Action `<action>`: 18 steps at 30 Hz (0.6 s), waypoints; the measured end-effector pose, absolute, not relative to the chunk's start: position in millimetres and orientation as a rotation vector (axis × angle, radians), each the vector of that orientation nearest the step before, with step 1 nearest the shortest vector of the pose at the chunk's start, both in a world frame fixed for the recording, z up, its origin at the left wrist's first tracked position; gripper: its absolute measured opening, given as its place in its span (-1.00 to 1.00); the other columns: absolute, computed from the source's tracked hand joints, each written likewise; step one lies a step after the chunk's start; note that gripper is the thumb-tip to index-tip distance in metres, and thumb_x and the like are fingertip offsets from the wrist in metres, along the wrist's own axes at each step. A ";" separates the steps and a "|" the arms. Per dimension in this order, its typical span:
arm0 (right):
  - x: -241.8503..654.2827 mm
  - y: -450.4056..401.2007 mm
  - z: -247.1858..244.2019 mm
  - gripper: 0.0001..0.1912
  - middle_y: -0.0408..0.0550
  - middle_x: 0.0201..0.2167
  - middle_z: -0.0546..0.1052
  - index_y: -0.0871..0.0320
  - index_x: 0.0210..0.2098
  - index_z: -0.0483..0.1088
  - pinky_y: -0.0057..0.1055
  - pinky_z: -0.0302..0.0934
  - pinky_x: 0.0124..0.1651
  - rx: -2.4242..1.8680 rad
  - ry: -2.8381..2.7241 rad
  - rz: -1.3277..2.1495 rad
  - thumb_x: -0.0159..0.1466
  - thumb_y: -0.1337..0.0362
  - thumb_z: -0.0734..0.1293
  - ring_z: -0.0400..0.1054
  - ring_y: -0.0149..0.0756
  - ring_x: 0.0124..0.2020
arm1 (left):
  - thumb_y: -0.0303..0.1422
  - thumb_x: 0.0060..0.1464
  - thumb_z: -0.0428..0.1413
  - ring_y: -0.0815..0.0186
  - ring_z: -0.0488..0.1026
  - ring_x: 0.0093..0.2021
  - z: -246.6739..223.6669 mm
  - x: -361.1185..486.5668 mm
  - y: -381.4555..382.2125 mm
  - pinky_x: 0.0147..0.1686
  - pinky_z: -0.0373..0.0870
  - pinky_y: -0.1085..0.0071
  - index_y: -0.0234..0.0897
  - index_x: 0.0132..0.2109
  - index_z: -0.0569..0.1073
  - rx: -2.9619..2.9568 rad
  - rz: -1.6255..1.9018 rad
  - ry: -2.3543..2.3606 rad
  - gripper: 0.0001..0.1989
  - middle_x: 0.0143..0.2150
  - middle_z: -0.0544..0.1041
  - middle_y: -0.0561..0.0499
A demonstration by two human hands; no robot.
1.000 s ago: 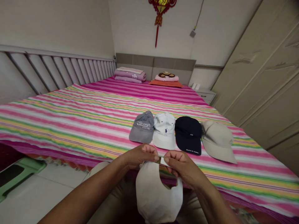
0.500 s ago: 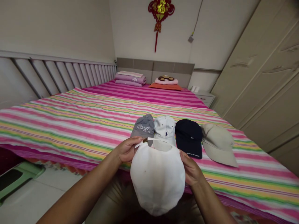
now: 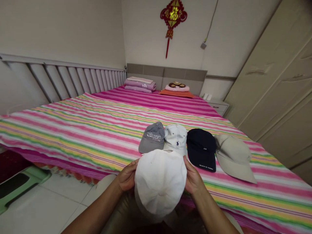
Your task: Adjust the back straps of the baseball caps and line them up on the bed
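Cap, white, sits between both hands above the person's lap, just short of the bed edge, crown facing the camera. Left hand grips its left side, right hand grips its right side; fingers wrap behind the cloth, so the brim & back strap are hidden.

Risks, as I judge them:
- Grip is on soft crown cloth only; a squeeze could dent or crease the crown.
- Cap is over the lap/floor gap, not over the bed. If one hand lets go it could flop & drop to the tiled floor.
- Row of caps lies close in front: grey cap, white logo cap, navy cap, beige cap, side by side, neighbours touching or nearly so. Held cap already overlaps the logo cap's brim in view; pushing fwd could nudge that row out of line.

Containers: none in view w/ visible contents. Wardrobe at right is closed, nightstand drawers shut; contents can't be told. Green stool at left, nothing seen on it.
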State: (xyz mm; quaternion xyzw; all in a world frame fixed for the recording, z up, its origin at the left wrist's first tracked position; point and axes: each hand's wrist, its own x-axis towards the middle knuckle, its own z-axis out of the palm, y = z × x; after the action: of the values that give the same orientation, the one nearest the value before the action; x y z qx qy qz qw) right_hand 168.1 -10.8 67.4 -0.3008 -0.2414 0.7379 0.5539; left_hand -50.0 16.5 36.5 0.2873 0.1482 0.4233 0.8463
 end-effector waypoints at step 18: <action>137.9 8.2 54.5 -0.72 0.03 -0.30 0.56 0.21 -0.28 0.43 -0.15 0.17 -0.03 -0.734 -0.412 1.809 0.03 0.20 0.37 0.38 -0.08 -0.14 | -0.35 0.02 0.04 0.21 0.43 -0.19 -19.1 -75.6 -31.0 -0.17 0.29 0.34 -0.25 -0.14 0.47 0.545 0.986 0.580 -0.76 -0.21 0.53 -0.09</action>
State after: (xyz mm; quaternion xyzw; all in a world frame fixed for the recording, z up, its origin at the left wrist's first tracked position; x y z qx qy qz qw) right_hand 137.9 8.2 54.5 -0.3090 -0.1735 0.7618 0.5423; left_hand -75.6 -31.0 -19.1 0.2544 0.2712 0.4606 0.8060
